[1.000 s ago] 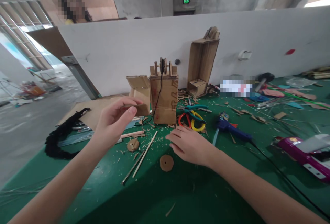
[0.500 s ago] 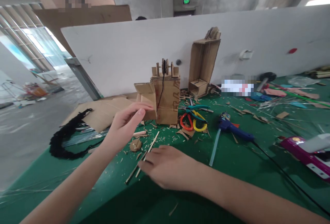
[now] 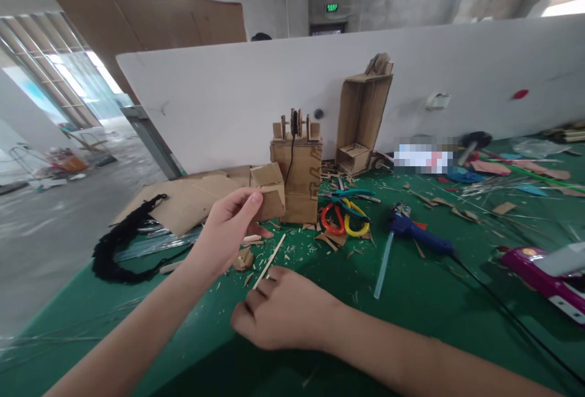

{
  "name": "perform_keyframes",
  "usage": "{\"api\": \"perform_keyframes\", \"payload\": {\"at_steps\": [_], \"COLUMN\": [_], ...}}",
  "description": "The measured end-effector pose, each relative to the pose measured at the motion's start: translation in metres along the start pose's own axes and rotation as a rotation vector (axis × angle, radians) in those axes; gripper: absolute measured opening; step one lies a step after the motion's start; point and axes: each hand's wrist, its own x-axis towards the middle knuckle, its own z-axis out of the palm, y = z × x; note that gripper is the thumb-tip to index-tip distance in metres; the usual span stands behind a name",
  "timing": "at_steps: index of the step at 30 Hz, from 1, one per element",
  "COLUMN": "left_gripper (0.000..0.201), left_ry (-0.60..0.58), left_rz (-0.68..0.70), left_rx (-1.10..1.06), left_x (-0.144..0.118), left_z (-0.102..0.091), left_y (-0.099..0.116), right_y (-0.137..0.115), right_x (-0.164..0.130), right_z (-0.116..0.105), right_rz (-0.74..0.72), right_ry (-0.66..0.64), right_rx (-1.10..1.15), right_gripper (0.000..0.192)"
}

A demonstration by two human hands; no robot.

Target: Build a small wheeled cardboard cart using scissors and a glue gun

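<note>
Leftmost, a black braided cord [image 3: 119, 245] lay coiled at the edge of the green table [image 3: 411, 299], beside flat cardboard sheets [image 3: 192, 199].

Left hand [image 3: 226, 232]: raised, thumb and fingers pinched on a small folded cardboard box [image 3: 269, 190], held just in front of the cardboard tower [image 3: 299, 178] with its spool and black thread on top.

Below it: a cardboard disc [image 3: 244, 259] among shavings.

Right hand [image 3: 286, 309]: low on the table, fingers curled and closing on the near end of a thin wooden stick [image 3: 270, 259]; whether the stick was gripped yet could not be told.

Step judged in hand: picking up the stick while the box is kept ready. The next move would call for a firm pinch on so thin a piece and a clean lift clear of the scraps.

Further right: red and yellow scissors [image 3: 343, 219], a blue glue gun [image 3: 414, 232] with trailing cable, a taller cardboard frame [image 3: 363, 117] against the white partition [image 3: 228, 98], and a magenta tool [image 3: 543, 278] at the far right.
</note>
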Motion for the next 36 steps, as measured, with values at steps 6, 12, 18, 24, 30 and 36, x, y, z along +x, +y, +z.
{"api": "perform_keyframes", "payload": {"at_steps": [6,12,18,24,30,36], "left_gripper": [0.029,0.03,0.029,0.024,0.023,0.024], "left_ry": [-0.061,-0.063,-0.102,-0.183,-0.198,-0.203], "left_rz": [-0.055,-0.082,-0.091,-0.087,-0.108,-0.097], "left_rx": [-0.082,0.065,0.128,0.162,0.199,0.279], "left_x": [-0.005,-0.011,-0.015,-0.022,-0.028,-0.029], "left_z": [0.006,0.01,0.019,0.029,0.035,0.036], "left_y": [0.01,0.007,-0.005,-0.012,-0.014,-0.024], "right_y": [0.027,0.056,0.053,0.046,0.043,0.041], "right_x": [-0.043,-0.079,-0.079,-0.073,-0.073,-0.073], "right_z": [-0.023,-0.037,-0.026,-0.023,-0.022,-0.021], "right_rz": [0.176,0.644,0.655,0.537,0.53,0.641], "right_ry": [0.148,0.498,0.439,0.331,0.34,0.28], "right_rx": [0.054,0.417,0.453,0.19,0.168,0.25], "right_gripper": [0.011,0.011,0.03,0.035,0.034,0.035]}}
